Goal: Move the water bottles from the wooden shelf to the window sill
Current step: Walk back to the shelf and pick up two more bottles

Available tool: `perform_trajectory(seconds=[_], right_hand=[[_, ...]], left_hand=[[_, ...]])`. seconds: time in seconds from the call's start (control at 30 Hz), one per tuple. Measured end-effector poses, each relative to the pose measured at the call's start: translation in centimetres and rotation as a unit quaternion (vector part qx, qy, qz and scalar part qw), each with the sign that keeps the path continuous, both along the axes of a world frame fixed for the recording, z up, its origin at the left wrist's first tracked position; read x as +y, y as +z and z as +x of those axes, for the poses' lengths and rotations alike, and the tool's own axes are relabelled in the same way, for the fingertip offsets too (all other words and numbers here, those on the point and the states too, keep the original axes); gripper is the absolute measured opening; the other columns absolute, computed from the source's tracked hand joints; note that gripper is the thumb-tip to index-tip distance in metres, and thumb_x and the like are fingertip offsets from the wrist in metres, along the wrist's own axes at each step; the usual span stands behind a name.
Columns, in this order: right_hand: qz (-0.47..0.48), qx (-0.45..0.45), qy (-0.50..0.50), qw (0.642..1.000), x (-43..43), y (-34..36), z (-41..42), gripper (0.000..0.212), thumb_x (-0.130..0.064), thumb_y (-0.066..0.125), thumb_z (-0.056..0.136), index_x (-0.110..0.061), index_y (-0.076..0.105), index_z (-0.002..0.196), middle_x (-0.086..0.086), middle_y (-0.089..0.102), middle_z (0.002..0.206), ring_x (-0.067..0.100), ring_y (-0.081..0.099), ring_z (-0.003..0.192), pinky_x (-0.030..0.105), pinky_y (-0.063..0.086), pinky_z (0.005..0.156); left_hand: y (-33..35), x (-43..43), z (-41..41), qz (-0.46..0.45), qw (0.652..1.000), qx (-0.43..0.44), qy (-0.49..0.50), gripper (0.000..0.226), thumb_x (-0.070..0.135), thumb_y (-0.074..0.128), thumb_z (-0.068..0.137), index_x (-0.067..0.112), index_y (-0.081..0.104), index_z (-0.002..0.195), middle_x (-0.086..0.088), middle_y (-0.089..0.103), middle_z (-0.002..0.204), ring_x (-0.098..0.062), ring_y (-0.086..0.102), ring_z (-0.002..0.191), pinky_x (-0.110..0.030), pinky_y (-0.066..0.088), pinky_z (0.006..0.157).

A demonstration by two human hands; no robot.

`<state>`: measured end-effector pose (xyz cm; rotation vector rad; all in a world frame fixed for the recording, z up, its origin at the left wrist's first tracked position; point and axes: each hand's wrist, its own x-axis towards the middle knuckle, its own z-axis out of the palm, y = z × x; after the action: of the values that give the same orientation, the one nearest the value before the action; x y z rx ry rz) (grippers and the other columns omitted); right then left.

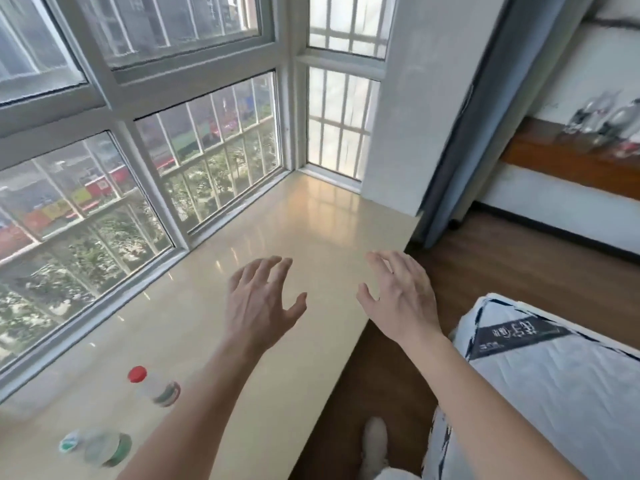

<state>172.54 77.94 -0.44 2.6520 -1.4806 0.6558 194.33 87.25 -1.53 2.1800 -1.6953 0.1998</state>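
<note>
Window sill [277, 237] left open from middle to far corner, hemmed by window glass [214, 161] on the left and wall pillar [415, 98] at the end, near end taken up by red-capped bottle [152, 386] and second bottle [100, 448], floor strip [485, 271] left free beside mattress [554, 382]

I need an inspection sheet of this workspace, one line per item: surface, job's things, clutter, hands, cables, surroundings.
Surface: glossy beige window sill, mostly bare.
Job's things: clear plastic bottle with red cap and clear plastic bottle with pale green cap are on the sill, near left; blurred clear bottles remain on the brown wooden shelf, far right.
Clutter: nothing seen.
Hands: left hand and right hand are held out with fingers spread, holding nothing.
Cables: nothing seen.
Surroundings: barred windows, grey-blue curtain, brown wooden floor, white quilted mattress.
</note>
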Motion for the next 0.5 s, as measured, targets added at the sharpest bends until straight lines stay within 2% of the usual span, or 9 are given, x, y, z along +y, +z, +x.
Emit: perform_trajectory(seconds=[0.17,0.37,0.5], right_hand=[[-0.022,-0.014,-0.067,0.997,-0.9,-0.7,-5.5,0.044,-0.032,0.062,0.084,-0.011,0.064,0.123,0.01,0.065,0.12,0.029,0.058,0.115,0.045,0.047,0.103],[-0.025,-0.037,-0.122,0.992,-3.6,-2.1,-10.7,0.047,-0.035,0.054,0.085,-0.011,0.066,0.124,0.009,0.065,0.12,0.029,0.058,0.114,0.044,0.047,0.1],[-0.011,-0.032,-0.146,0.989,-7.2,-3.8,-13.4,0.047,-0.034,0.056,0.086,-0.012,0.065,0.126,0.009,0.064,0.122,0.029,0.058,0.117,0.044,0.047,0.102]], left_hand=[[-0.4,-4.2,-4.1,0.002,0.998,-0.003,-0.07,0.067,0.063,0.044,0.079,0.022,0.056,0.132,0.001,0.062,0.13,-0.026,0.055,0.122,-0.045,0.041,0.101],[-0.9,-10.4,-8.6,0.017,0.989,-0.017,-0.144,0.068,0.061,0.044,0.08,0.021,0.055,0.133,-0.001,0.061,0.131,-0.028,0.054,0.121,-0.045,0.04,0.099],[-1.8,-15.4,-11.1,0.028,0.984,-0.025,-0.174,0.067,0.061,0.045,0.081,0.021,0.054,0.133,-0.002,0.06,0.132,-0.029,0.053,0.122,-0.044,0.039,0.099]])
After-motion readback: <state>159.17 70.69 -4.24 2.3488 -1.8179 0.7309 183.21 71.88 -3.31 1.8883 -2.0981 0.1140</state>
